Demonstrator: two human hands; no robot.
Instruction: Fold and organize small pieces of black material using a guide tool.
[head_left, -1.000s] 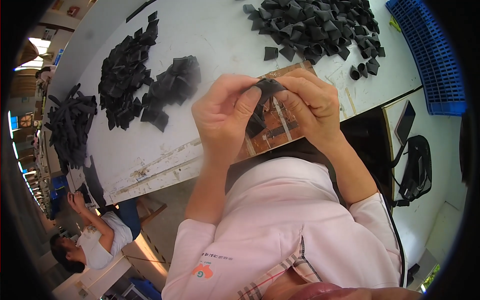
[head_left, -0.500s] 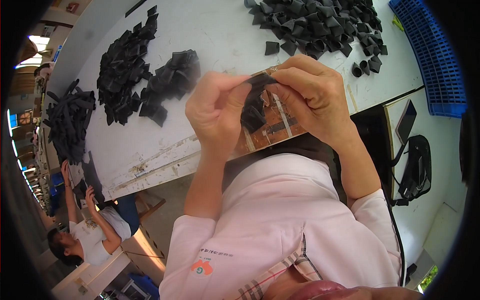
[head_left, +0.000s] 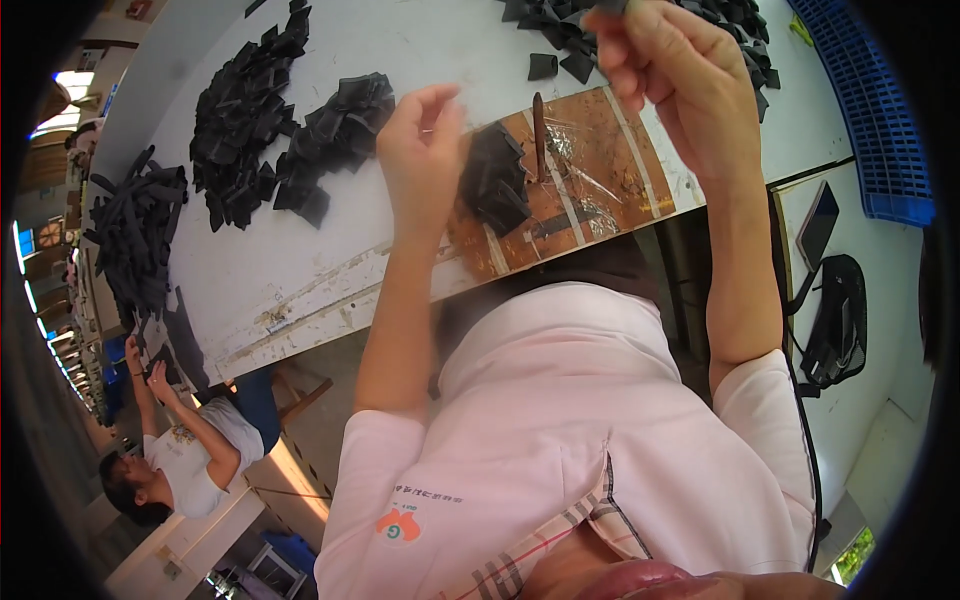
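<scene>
My right hand (head_left: 685, 85) is raised at the far right of the board. Its fingertips are closed on a small black folded piece (head_left: 608, 6), partly cut off by the top edge. My left hand (head_left: 425, 135), slightly blurred, hovers over the table beside the board with thumb and fingers apart and nothing between them. Close to it, a small heap of flat black pieces (head_left: 495, 185) lies on the left part of the brown wooden board (head_left: 620, 150). From the board sticks up a narrow dark peg (head_left: 540, 135). Strips of tape cross the board.
Beyond my right hand lies a pile of black folded pieces (head_left: 545, 66). More black heaps (head_left: 235, 150) and long strips (head_left: 135, 230) are at the left. A blue basket (head_left: 860, 110) stands right, above a black mesh bag (head_left: 838, 320). A co-worker (head_left: 195, 455) works at lower left.
My hands, earlier together over the board with a black piece between them, are now apart. The right moved up and right with a black piece; the left, now free, moved slightly up and left.
</scene>
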